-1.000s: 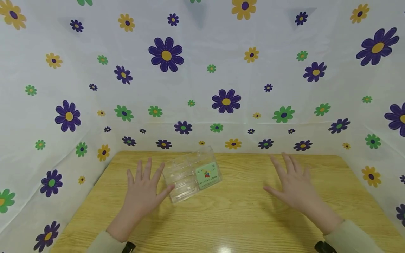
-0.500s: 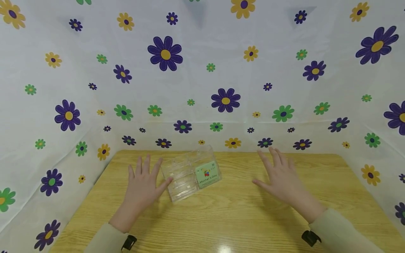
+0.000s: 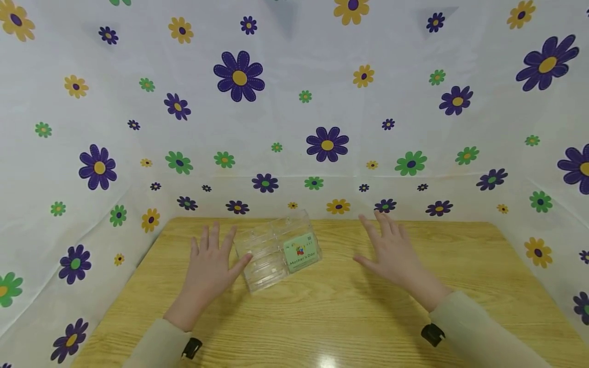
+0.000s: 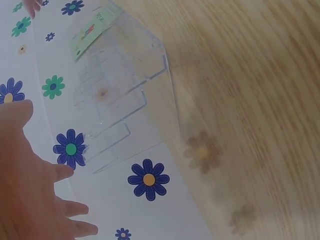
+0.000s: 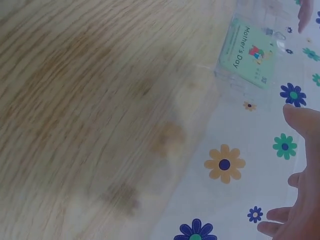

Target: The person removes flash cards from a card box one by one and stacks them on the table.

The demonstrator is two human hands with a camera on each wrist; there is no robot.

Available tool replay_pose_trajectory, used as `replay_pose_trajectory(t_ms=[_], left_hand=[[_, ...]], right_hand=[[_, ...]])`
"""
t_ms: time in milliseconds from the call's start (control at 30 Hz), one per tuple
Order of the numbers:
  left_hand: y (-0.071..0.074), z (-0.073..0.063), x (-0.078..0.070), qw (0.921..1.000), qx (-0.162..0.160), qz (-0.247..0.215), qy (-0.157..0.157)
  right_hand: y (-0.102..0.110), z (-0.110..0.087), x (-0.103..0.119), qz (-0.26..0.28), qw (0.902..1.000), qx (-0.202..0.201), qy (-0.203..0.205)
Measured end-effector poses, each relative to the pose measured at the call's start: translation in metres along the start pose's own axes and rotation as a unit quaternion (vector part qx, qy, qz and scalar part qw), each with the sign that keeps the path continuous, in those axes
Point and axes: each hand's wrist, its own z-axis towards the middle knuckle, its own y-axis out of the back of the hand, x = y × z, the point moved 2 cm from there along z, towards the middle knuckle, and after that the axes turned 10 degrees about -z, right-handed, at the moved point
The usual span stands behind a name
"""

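A clear plastic tiered holder with stepped slots sits slightly askew on the wooden table, left of centre. One of its right-hand slots carries a light green card printed "Mother's Day". Just left of the holder is my left hand, palm down with fingers spread, its thumb tip overlapping the holder's edge in the head view. The left wrist view has the holder's stepped side beside that hand. My right hand hovers to the right of the holder, fingers spread and nothing held. The green card also shows in the right wrist view.
The light wooden table ends at a white flower-printed cloth that rises behind it and along both sides. Black straps with small devices are on both wrists, over pale sleeves.
My right hand has moved left, closer to the holder, with its fingers still spread. My left hand has barely shifted. The holder and card stay in place.
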Motion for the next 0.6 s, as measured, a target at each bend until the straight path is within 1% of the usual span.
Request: replay_pose_trajectory(t_ms=[167, 333, 600], left_hand=[[-0.006, 0.004, -0.001, 0.9999, -0.003, -0.003, -0.013], [-0.011, 0.008, -0.002, 0.9994, -0.011, -0.002, -0.031], [-0.023, 0.014, 0.0, 0.9995, -0.008, 0.006, -0.031]], right_hand=[[-0.006, 0.008, 0.007, 0.009, 0.9998, -0.007, 0.013], [-0.011, 0.017, 0.015, 0.012, 0.9996, -0.004, 0.025], [-0.017, 0.029, 0.027, 0.005, 0.9994, 0.012, 0.031]])
